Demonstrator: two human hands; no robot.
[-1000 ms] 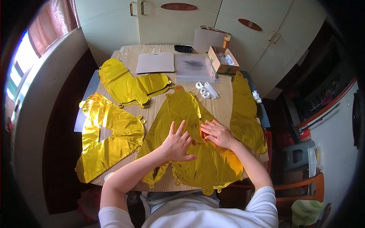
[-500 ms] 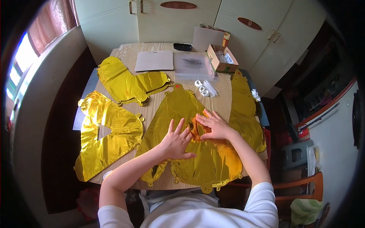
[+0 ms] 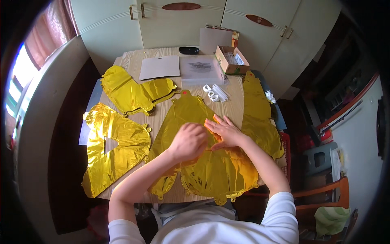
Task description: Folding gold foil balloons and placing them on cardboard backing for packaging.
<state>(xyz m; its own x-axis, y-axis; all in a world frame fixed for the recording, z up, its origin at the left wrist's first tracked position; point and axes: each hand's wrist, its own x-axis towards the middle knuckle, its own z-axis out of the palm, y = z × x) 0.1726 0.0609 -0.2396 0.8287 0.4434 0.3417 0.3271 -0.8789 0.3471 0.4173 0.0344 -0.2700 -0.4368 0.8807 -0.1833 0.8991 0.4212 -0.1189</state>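
Observation:
A large flat gold foil balloon (image 3: 211, 171), shaped roughly like a letter A, lies on the table in front of me. My right hand (image 3: 225, 132) rests on its middle with the fingers outstretched. Beside it, my left hand (image 3: 189, 141) is held over the same balloon with its fingers curled in, slightly blurred. Whatever those fingers pinch, if anything, is hidden from view. To the left lies another gold foil balloon (image 3: 134, 146) with a gap in its middle. Behind that one is a folded gold foil balloon (image 3: 126, 89). A further gold foil balloon (image 3: 260, 114) lies along the right edge.
Rolls of white ribbon (image 3: 213, 96) and several thin white straws (image 3: 220, 93) sit beyond the balloon. Farther back are a grey sheet (image 3: 159, 67), a clear plastic bag (image 3: 199, 71), a black case (image 3: 189, 50) and an open cardboard box (image 3: 232, 61). A wooden chair (image 3: 325, 199) stands at right.
My left hand has gone from spread fingers to curled ones. My right hand has stayed spread on the balloon, and the orange-tinted patch between the hands is now more covered. The view has shifted slightly.

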